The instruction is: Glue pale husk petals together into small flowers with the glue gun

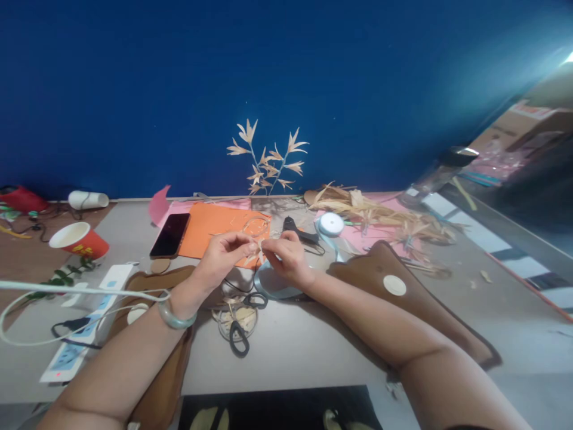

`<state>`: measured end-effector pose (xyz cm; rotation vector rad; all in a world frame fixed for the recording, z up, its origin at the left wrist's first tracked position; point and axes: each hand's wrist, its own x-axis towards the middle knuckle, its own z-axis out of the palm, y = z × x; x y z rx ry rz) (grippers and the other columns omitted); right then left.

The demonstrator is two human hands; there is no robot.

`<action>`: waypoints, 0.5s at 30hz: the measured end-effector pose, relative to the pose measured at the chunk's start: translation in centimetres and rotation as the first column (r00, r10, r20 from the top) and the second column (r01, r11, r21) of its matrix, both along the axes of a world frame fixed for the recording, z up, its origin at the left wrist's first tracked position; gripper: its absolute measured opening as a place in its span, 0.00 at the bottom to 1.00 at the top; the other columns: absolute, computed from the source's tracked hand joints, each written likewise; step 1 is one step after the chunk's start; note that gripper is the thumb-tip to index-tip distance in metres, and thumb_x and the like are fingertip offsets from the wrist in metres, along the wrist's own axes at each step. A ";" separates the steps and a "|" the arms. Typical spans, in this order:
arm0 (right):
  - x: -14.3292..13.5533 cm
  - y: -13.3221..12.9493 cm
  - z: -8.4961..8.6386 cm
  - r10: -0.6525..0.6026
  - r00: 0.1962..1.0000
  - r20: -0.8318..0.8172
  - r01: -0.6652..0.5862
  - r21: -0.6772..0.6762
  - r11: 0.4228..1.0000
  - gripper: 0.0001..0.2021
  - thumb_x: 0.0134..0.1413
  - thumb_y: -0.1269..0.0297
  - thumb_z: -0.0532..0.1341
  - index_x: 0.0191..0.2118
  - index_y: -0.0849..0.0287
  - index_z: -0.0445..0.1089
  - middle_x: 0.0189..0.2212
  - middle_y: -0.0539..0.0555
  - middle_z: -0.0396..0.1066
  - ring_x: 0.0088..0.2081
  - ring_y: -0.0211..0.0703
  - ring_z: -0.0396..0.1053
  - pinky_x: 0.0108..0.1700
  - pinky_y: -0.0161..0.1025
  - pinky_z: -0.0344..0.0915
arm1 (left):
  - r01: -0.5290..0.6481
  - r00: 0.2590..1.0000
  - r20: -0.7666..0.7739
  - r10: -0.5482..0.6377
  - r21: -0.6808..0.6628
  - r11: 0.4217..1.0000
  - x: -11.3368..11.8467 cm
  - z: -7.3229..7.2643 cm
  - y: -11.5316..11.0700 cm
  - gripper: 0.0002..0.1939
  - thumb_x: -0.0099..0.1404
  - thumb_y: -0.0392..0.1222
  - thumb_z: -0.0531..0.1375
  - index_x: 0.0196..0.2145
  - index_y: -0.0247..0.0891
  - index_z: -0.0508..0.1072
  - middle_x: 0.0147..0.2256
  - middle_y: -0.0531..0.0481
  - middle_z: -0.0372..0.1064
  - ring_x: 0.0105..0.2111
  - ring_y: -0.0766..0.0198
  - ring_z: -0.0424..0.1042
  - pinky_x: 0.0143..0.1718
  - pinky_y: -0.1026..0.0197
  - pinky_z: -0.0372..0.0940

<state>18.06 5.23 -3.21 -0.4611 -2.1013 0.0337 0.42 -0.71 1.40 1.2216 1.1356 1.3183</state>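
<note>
The left hand (221, 254) and right hand (290, 258) are pinching a small pale piece (259, 253) between them, over the orange sheet (203, 230). Scissors (239, 339) are lying nearer the camera; a phone (170, 235) is resting at the sheet's left edge.

You have a small, pale cream, thin petal-like piece (260, 253) pinched where the fingertips of your left hand (229, 253) and your right hand (289, 257) almost meet. Its narrow, light-coloured ends show below your fingers, pointing downward and slightly outward (your fingertips and some blur hide the rest, so you cannot make out its full outline or material).
</note>
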 end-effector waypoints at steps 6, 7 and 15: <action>0.0 0.1 -0.3 0.031 1.000 -0.007 -0.031 -0.016 0.999 0.06 0.61 0.72 0.55 0.40 0.57 0.67 0.33 0.52 0.79 0.31 0.37 0.74 0.43 0.42 0.58 | -0.061 0.998 0.014 0.061 -0.003 0.998 0.3 0.0 0.0 0.09 0.53 0.44 0.67 0.24 0.36 0.74 0.25 0.53 0.72 0.28 0.67 0.69 0.36 0.63 0.65; 0.0 0.0 -0.3 0.036 0.999 -0.017 -0.037 -0.016 0.999 0.06 0.61 0.72 0.55 0.40 0.56 0.67 0.34 0.52 0.79 0.32 0.38 0.75 0.43 0.42 0.58 | -0.057 0.998 0.025 0.057 -0.009 0.998 0.3 0.0 0.0 0.09 0.53 0.44 0.67 0.24 0.36 0.74 0.25 0.53 0.72 0.29 0.67 0.69 0.36 0.63 0.64; 0.0 0.1 -0.3 -0.014 0.999 -0.041 0.012 -0.038 0.999 0.06 0.60 0.73 0.56 0.40 0.56 0.67 0.33 0.51 0.79 0.32 0.38 0.75 0.43 0.42 0.57 | -0.096 0.990 0.094 0.103 -0.076 0.992 0.6 0.0 0.1 0.08 0.51 0.42 0.67 0.25 0.36 0.74 0.26 0.52 0.73 0.30 0.66 0.70 0.38 0.63 0.64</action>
